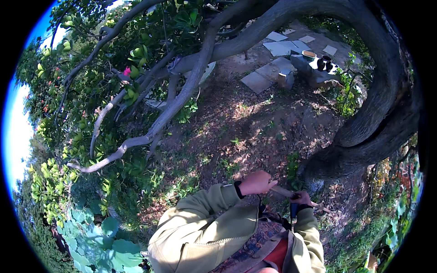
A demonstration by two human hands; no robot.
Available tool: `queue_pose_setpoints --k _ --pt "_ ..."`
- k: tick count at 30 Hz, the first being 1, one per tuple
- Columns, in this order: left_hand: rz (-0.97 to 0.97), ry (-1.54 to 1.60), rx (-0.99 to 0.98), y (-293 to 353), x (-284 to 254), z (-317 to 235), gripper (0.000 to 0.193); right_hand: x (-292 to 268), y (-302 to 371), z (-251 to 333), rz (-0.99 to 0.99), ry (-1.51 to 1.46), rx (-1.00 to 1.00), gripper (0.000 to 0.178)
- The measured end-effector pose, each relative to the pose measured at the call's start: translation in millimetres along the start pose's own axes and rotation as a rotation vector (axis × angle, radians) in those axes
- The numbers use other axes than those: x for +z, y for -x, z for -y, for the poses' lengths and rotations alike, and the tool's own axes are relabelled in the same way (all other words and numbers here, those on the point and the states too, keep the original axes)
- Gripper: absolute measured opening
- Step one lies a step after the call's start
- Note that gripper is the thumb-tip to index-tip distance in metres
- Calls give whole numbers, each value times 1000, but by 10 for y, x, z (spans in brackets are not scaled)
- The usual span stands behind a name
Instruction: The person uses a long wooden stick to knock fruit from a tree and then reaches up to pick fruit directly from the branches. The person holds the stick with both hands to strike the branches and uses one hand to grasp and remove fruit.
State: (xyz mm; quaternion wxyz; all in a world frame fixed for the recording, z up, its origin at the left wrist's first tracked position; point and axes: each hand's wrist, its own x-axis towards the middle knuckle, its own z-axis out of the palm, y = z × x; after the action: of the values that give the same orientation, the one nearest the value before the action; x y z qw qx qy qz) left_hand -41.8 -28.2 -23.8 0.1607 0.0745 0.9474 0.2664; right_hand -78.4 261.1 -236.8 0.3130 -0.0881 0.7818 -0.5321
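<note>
A pale wooden stick [283, 192] slants down to the right in front of my body. My left hand [257, 183] is closed at its upper end, with the fingertips against the wood. Farther down, my right hand [300, 198] is wrapped round the stick, and the lower end pokes out past it. Just below my right hand shows a dark blue piece [293, 210]; I cannot make out what it is or whether the hand holds it. Both forearms are in olive sleeves, with dark bands at the wrists.
A thick, curved tree trunk [350, 157] rises close on the right, and its limb [255, 36] arches overhead. Leafy branches [123, 152] hang at the left. Ahead lies leaf-strewn soil [241, 123]. Stone slabs [257, 83] and a rock with dark cups [324, 63] are farther off.
</note>
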Motion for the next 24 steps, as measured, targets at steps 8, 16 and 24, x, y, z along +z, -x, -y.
queue_pose_setpoints --k 8,16,24 --pt "-89 25 15 -46 -78 -111 46 -109 -183 -451 -117 171 -10 50" --pt "-94 133 -18 -115 15 -10 43 -23 -81 -191 -249 204 -63 45" --pt "-67 158 -15 -148 -4 36 42 -6 -77 -30 -186 123 14 46"
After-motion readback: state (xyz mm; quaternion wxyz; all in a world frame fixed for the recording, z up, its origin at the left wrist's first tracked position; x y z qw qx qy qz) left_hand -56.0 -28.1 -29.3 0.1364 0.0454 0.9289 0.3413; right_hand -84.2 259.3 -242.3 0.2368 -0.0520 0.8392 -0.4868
